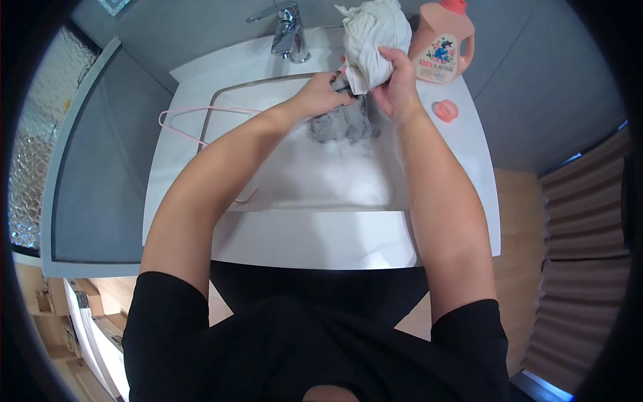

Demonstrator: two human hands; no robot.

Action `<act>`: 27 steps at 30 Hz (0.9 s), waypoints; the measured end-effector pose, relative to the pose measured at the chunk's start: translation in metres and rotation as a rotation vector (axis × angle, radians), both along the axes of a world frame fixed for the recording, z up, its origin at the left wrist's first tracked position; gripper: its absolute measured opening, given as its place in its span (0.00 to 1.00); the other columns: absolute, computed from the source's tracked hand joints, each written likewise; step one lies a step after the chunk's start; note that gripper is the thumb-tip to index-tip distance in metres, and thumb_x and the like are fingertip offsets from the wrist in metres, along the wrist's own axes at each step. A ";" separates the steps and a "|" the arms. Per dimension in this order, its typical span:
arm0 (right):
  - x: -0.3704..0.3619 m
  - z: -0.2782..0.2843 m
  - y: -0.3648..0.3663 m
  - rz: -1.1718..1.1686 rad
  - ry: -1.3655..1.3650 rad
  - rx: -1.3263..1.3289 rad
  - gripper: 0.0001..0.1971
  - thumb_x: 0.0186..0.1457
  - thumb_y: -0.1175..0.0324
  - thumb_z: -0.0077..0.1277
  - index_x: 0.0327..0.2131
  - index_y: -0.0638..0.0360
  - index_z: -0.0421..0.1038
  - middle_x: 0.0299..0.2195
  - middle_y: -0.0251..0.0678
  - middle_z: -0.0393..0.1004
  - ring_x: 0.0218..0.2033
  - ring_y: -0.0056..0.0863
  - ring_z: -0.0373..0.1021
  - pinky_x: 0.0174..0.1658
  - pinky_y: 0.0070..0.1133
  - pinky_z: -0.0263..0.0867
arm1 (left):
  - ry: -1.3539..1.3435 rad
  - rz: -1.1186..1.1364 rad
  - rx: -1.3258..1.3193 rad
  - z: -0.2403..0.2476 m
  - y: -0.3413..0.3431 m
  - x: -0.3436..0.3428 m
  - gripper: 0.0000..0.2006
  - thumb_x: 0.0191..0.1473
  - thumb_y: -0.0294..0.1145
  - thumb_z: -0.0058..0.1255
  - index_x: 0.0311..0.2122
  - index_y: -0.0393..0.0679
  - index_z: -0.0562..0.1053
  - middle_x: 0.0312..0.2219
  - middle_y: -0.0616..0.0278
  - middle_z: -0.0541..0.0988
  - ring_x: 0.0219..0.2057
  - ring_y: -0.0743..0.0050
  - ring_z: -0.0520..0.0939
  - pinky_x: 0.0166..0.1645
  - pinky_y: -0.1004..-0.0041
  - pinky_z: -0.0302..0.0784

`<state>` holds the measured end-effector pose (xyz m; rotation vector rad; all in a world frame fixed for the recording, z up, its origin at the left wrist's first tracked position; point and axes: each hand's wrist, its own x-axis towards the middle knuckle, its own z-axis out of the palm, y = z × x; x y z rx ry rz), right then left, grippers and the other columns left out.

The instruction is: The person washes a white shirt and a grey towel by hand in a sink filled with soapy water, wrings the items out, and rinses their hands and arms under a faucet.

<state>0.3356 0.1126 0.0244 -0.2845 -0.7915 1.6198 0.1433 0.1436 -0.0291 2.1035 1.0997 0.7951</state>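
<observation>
A bunched white cloth (pixel 374 41) is held up over the back right of the sink (pixel 305 171). My right hand (pixel 400 82) closes round its lower right side, thumb on the front. Below it hangs a wet grey cloth (pixel 338 124), its lower end in the cloudy, foamy water. My left hand (pixel 320 95) grips the dark, wet upper part of this grey cloth, just left of the white bundle. Where the two cloths meet is partly hidden by my fingers, so I cannot tell whether they are one piece.
A chrome faucet (pixel 288 37) stands behind the sink. At the right back are a pink jug-shaped bottle (pixel 442 47) and a pink cap (pixel 445 110). A pink wire hanger (pixel 181 110) lies across the left rim, partly under my left forearm. A grey-framed panel (pixel 100 167) stands left.
</observation>
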 end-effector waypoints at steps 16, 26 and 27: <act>0.005 -0.007 0.007 0.006 -0.009 0.008 0.34 0.58 0.60 0.41 0.64 0.71 0.55 0.57 0.54 0.69 0.54 0.56 0.70 0.58 0.49 0.69 | 0.795 0.060 -0.409 -0.005 -0.084 -0.006 0.37 0.66 0.62 0.34 0.61 0.35 0.64 0.53 0.38 0.73 0.59 0.42 0.73 0.63 0.54 0.68; 0.005 -0.001 0.006 0.028 -0.039 -0.014 0.32 0.58 0.59 0.42 0.61 0.75 0.60 0.54 0.53 0.72 0.54 0.53 0.71 0.58 0.45 0.70 | 0.748 -0.499 0.385 0.012 -0.117 -0.040 0.37 0.51 0.48 0.64 0.66 0.59 0.65 0.69 0.40 0.53 0.68 0.30 0.56 0.67 0.42 0.58; 0.004 -0.004 0.006 0.008 -0.044 -0.036 0.32 0.58 0.60 0.42 0.60 0.75 0.60 0.53 0.53 0.73 0.53 0.52 0.72 0.57 0.45 0.70 | 0.707 -0.517 0.390 0.006 -0.117 -0.046 0.39 0.48 0.48 0.66 0.66 0.61 0.65 0.69 0.40 0.53 0.68 0.29 0.55 0.67 0.42 0.58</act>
